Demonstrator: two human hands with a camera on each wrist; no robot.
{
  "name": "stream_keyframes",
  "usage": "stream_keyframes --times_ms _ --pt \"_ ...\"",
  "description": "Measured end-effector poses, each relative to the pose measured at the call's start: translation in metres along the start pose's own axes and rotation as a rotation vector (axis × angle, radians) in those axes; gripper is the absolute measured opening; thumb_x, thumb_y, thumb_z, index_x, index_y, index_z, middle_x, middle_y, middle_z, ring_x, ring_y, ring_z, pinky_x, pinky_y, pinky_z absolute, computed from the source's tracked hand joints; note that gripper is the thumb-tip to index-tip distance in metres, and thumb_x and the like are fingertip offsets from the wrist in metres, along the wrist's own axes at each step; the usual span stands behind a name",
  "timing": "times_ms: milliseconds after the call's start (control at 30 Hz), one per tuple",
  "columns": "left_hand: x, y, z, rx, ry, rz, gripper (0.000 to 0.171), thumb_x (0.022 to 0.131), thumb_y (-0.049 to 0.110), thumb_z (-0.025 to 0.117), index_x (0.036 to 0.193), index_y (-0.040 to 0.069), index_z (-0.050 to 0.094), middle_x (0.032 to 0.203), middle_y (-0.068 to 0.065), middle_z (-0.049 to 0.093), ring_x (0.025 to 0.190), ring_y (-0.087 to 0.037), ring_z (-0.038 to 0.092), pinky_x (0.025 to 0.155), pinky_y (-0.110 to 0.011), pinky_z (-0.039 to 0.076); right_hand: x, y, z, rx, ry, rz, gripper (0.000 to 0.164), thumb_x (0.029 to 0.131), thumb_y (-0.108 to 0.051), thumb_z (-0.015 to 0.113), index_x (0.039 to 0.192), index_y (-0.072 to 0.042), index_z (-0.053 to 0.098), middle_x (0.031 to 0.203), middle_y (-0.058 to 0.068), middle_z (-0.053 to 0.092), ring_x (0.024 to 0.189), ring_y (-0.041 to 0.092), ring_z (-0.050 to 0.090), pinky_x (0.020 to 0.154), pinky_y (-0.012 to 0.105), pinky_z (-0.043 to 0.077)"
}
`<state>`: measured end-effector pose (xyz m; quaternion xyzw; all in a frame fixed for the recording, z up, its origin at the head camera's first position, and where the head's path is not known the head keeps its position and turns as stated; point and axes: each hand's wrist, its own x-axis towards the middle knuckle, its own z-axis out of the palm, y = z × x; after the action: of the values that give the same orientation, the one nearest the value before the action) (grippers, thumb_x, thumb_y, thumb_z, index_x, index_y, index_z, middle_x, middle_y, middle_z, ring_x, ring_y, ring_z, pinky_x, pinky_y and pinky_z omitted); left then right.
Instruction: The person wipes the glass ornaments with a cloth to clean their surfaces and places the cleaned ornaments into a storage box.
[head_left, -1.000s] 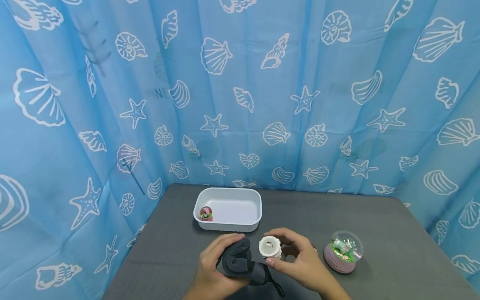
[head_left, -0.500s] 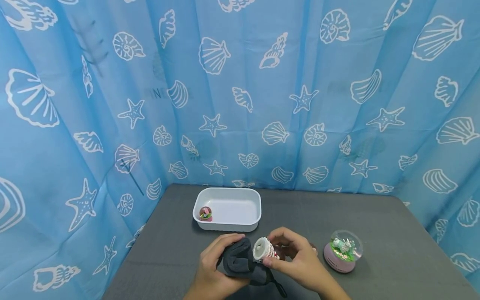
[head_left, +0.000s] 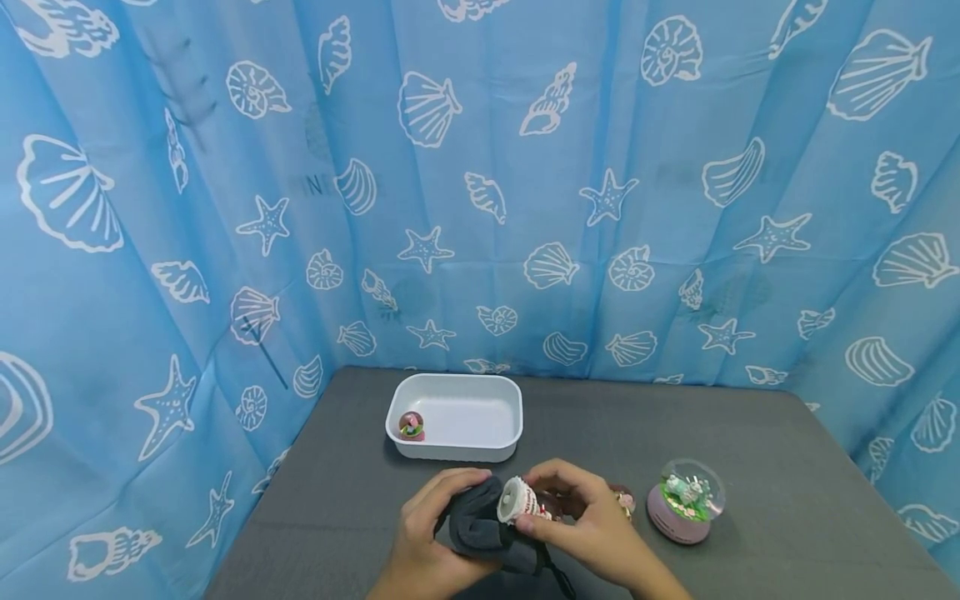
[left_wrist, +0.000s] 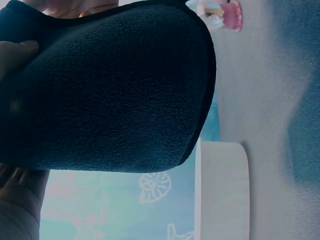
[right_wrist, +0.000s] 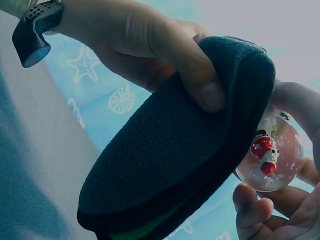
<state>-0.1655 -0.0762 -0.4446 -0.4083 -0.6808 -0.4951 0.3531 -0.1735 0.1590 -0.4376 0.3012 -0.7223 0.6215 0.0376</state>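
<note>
My left hand (head_left: 431, 542) grips a folded dark grey cloth (head_left: 476, 521) with a black edge and a hanging loop. In the left wrist view the cloth (left_wrist: 115, 85) fills much of the picture. Fingers of my right hand (head_left: 588, 525) hold a small snow globe (head_left: 517, 500), tipped sideways with its white base towards the cloth. The right wrist view shows the clear ball (right_wrist: 272, 165) with a red and white figure inside. Cloth and globe are close together; the cloth hides part of the globe there, and I cannot tell whether they touch.
A white tray (head_left: 457, 453) stands behind the hands, with a small pink-based snow globe (head_left: 411, 427) in its left end. A larger snow globe (head_left: 686, 504) stands to the right on the grey table (head_left: 780, 483). Another small reddish-brown globe (head_left: 624, 500) shows partly behind the right hand.
The snow globe in my right hand has tilted over and moved left to the cloth, its white base turning leftward. The left hand and cloth have barely moved.
</note>
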Motion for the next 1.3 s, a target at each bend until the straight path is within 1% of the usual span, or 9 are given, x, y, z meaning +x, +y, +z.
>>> stream_keyframes --times_ms 167,300,533,700,833,933,1033,1200,1300 --pt "-0.004 -0.004 0.001 -0.035 -0.019 0.022 0.075 0.065 0.005 0.1 0.131 -0.005 0.065 0.117 -0.02 0.071 0.105 -0.024 0.073 0.096 -0.023 0.06 0.0 -0.003 0.001 0.001 0.022 0.034 0.026 0.094 -0.002 0.077 0.117 -0.01 0.07 0.104 0.002 0.077 0.086 0.003 0.066 0.07 0.03 0.062" --pt "-0.006 -0.005 0.001 -0.042 -0.034 0.019 0.076 0.067 0.007 0.1 0.133 -0.006 0.063 0.12 -0.02 0.07 0.106 -0.024 0.073 0.096 -0.025 0.061 0.0 -0.003 0.002 0.008 0.026 0.051 0.025 0.094 -0.003 0.078 0.117 -0.01 0.071 0.104 0.003 0.077 0.084 0.003 0.066 0.069 0.029 0.062" --pt "-0.008 -0.007 0.001 -0.05 -0.053 -0.006 0.079 0.068 0.008 0.1 0.137 -0.003 0.063 0.123 -0.019 0.07 0.109 -0.025 0.073 0.098 -0.025 0.06 -0.001 -0.003 0.001 0.037 -0.03 0.0 0.025 0.094 0.0 0.075 0.118 -0.009 0.075 0.105 0.005 0.076 0.079 0.005 0.066 0.064 0.031 0.061" --pt "-0.009 -0.008 0.001 -0.045 -0.054 -0.017 0.08 0.067 0.005 0.1 0.137 -0.003 0.062 0.123 -0.019 0.07 0.108 -0.024 0.073 0.095 -0.025 0.061 -0.002 -0.003 0.001 0.07 -0.064 -0.033 0.026 0.095 0.004 0.072 0.119 -0.007 0.074 0.104 0.007 0.076 0.077 0.005 0.064 0.061 0.031 0.059" --pt "-0.011 -0.007 0.001 -0.051 -0.062 -0.059 0.081 0.07 0.005 0.098 0.14 -0.003 0.059 0.125 -0.017 0.07 0.11 -0.023 0.073 0.092 -0.026 0.063 -0.002 -0.001 0.0 0.062 -0.081 -0.04 0.026 0.095 0.005 0.071 0.117 -0.009 0.075 0.101 0.008 0.075 0.072 0.003 0.058 0.057 0.027 0.055" --pt "-0.012 -0.006 0.002 -0.057 -0.066 -0.086 0.08 0.071 0.005 0.097 0.14 -0.004 0.057 0.126 -0.016 0.07 0.111 -0.023 0.073 0.09 -0.025 0.064 -0.002 -0.001 0.0 0.048 -0.093 -0.043 0.026 0.096 0.004 0.071 0.117 -0.01 0.075 0.102 0.009 0.075 0.074 0.002 0.059 0.057 0.027 0.056" --pt "-0.012 -0.006 0.002 -0.066 -0.074 -0.089 0.078 0.071 0.003 0.097 0.138 -0.004 0.058 0.126 -0.017 0.069 0.11 -0.022 0.073 0.089 -0.025 0.064 -0.001 -0.001 -0.002 0.037 -0.117 -0.048 0.025 0.096 0.003 0.071 0.117 -0.011 0.076 0.103 0.009 0.076 0.078 0.001 0.062 0.059 0.028 0.058" --pt "-0.012 -0.003 0.003 -0.102 -0.117 -0.093 0.078 0.072 -0.001 0.095 0.141 0.0 0.059 0.126 -0.02 0.068 0.11 -0.022 0.072 0.091 -0.027 0.063 0.0 -0.001 -0.004 0.058 -0.18 -0.038 0.025 0.098 0.002 0.069 0.118 -0.011 0.077 0.104 0.009 0.076 0.082 0.003 0.064 0.065 0.029 0.06" --pt "-0.012 -0.004 0.005 -0.084 -0.122 -0.066 0.077 0.071 0.002 0.096 0.14 0.001 0.06 0.127 -0.018 0.069 0.111 -0.024 0.072 0.096 -0.027 0.062 0.0 -0.002 -0.004 0.081 -0.197 -0.018 0.024 0.099 0.002 0.068 0.118 -0.01 0.076 0.103 0.008 0.076 0.082 0.003 0.066 0.066 0.03 0.062"
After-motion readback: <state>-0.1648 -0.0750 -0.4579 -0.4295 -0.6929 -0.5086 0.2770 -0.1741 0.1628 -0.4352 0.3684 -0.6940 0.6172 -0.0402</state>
